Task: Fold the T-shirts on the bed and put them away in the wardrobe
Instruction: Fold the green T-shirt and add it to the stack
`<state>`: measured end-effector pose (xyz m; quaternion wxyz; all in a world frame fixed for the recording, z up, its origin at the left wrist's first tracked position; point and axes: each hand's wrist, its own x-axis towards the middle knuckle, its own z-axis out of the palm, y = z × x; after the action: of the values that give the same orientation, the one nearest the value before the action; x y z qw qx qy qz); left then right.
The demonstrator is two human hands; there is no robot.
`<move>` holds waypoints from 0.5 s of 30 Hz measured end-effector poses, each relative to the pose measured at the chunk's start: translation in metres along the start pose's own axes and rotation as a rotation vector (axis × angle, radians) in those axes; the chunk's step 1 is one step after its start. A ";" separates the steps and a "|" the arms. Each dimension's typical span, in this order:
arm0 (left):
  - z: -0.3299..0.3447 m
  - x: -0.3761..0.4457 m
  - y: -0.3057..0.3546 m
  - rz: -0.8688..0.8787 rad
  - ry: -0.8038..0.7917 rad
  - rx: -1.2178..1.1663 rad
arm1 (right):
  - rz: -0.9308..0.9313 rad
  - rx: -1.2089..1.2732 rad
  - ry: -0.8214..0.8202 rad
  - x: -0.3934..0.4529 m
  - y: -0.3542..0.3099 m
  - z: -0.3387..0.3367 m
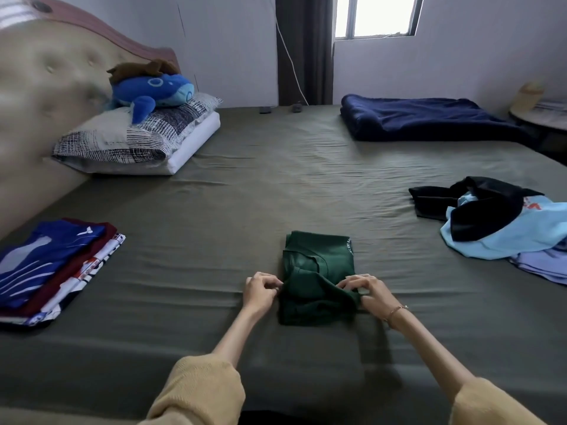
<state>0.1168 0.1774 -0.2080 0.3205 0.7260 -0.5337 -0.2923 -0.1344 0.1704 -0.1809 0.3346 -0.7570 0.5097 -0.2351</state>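
Pinched the green T-shirt (317, 277) at its near fold, left hand (260, 291) and right hand (366, 289) at either edge; mid-fold, likely needing that fold carried away, onto the far half.

One green shirt (317, 277) lies at 6 o'clock, pinched by two hands, left (260, 291) and right (366, 289). Three folded shirts form a stack (52, 268) at 9 o'clock. A heap (503, 222) at 3 o'clock shows at least three garments. Two pillows (138, 139) and two plush toys (150, 87) sit at 11 o'clock, one blanket (429, 119) at 1 o'clock.
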 end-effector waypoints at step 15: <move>0.004 -0.004 0.023 -0.224 -0.304 0.025 | 0.016 -0.175 -0.003 -0.011 -0.006 0.015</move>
<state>0.0991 0.1752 -0.1926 0.1926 0.7321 -0.4955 -0.4260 -0.1245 0.1863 -0.1860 0.2698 -0.7794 0.5339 -0.1861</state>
